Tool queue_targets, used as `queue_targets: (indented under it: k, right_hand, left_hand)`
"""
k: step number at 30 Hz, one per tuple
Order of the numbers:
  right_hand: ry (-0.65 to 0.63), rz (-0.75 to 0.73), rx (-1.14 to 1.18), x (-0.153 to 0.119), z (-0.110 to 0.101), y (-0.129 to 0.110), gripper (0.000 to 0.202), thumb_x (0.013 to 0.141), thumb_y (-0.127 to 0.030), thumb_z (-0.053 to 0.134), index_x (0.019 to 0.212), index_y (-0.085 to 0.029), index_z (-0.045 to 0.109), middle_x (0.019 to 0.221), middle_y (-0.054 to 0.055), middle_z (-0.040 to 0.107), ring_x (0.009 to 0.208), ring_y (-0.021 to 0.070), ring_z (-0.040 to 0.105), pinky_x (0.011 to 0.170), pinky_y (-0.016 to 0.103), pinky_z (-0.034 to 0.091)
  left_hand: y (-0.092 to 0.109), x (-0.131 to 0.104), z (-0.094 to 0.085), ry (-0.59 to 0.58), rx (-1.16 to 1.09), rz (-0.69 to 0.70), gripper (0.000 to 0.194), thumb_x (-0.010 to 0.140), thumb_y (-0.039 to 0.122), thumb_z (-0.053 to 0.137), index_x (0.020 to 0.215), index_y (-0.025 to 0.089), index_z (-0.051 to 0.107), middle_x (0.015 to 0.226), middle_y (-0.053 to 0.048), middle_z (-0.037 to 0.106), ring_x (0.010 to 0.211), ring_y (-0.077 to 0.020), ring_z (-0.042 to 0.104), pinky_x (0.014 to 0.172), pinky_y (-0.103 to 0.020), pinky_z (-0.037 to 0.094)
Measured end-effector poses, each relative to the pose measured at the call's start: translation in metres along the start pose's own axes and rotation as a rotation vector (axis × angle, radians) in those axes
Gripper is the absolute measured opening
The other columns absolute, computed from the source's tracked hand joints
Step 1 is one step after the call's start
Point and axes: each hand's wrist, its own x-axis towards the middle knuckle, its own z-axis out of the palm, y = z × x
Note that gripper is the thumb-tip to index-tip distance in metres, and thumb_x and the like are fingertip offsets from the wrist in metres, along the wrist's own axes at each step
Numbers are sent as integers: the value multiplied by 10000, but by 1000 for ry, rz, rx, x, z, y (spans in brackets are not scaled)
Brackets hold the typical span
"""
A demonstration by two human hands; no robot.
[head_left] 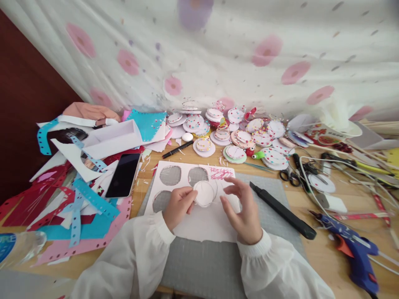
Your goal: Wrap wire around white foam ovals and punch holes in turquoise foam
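My left hand (pixel 179 205) pinches a small clear round lid (pixel 205 193) over a white sheet (pixel 199 222) that has three round holes cut in it and a red scribble. The sheet lies on a grey cutting mat (pixel 215 265). Just right of the lid, my right hand (pixel 241 209) hovers above the sheet with its fingers spread and curled, holding nothing. Both arms wear white sleeves.
A black phone (pixel 124 175) lies left, amid pink, blue and red paper scraps (pixel 77 216). Several decorated paper discs (pixel 224 133) crowd the back. A black craft knife (pixel 282 209), scissors (pixel 289 174), a blue glue gun (pixel 352 249) and a black pen (pixel 177 149) lie nearby.
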Motion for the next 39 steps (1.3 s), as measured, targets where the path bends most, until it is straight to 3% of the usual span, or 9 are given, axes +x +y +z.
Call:
queue_targets:
  k: [4,8,11,15,18,21,31,39]
  right_hand:
    - [5,-90,-83,0,1,-1,207,848,-125,545,1032,-219,560,889,41,564,707,143,540,689,329,485]
    - [-14,5,75,-3,2,0,324,865,-145,531,1175,-235,499,966,60,582,794,163,565,748,346,500]
    - [-103,48,312,-4,0,0,349,904,-215,459,1253,-232,459,1152,107,553,975,202,567,860,399,494]
    - [-258,-52,341,0,-4,-3,650,849,-279,537,1430,-208,255,1464,146,315,1315,294,359,1035,497,383]
    - [-351,-114,169,2,-4,-2,907,750,-320,697,1467,-212,152,1504,151,256,1371,318,277,1082,533,321]
    - [-344,-181,50,3,-2,1,982,694,-384,762,1462,-221,172,1477,167,298,1360,325,298,1085,555,312]
    - [-262,-243,-48,3,-2,2,752,728,-349,739,1367,-229,360,1330,157,467,1249,307,448,1001,517,425]
    - [-257,-311,-66,2,1,1,682,759,-287,705,1363,-230,392,1193,123,600,1144,279,541,926,460,490]
  left_hand:
    - [0,0,1,31,-18,2,390,826,323,476,484,197,339,364,80,339,387,-71,334,475,-225,267]
    - [2,-2,2,1,-26,-4,391,818,335,496,479,194,363,365,75,357,384,-72,339,464,-228,260]
    - [1,-2,1,-14,-40,-7,393,820,342,497,481,193,364,364,75,358,380,-68,330,459,-227,254]
    - [0,-2,-1,-63,-70,-20,388,835,363,477,502,192,375,362,79,352,363,-64,318,443,-225,245]
    - [0,-2,-1,-140,-78,-34,397,832,369,489,494,186,393,366,68,380,356,-64,337,429,-224,244]
    - [1,-3,0,-203,-71,-43,400,831,359,498,485,177,417,366,57,404,357,-65,356,428,-223,251]
    - [-2,-3,1,-214,-54,-55,404,841,356,485,490,176,401,368,58,397,361,-61,348,432,-220,251]
    - [2,-3,2,-208,-44,-54,388,841,348,476,499,180,401,365,67,385,357,-61,343,437,-220,255]
